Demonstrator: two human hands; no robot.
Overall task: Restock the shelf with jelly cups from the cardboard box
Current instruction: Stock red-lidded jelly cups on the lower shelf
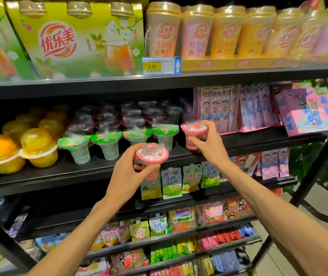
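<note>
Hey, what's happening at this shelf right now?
A person is stocking a store shelf with jelly cups. The left hand holds one pink-lidded cup in front of the shelf edge. The right hand holds a second pink cup at the shelf, just right of a row of green-lidded cups. The cardboard box is not in view.

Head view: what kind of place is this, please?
Most likely a small shop or supermarket aisle. A black shelf holds rows of packaged snacks, a price tag reading 9.90 hangs on the upper shelf edge, and each hand holds a pink jelly cup ready for stocking.
</note>
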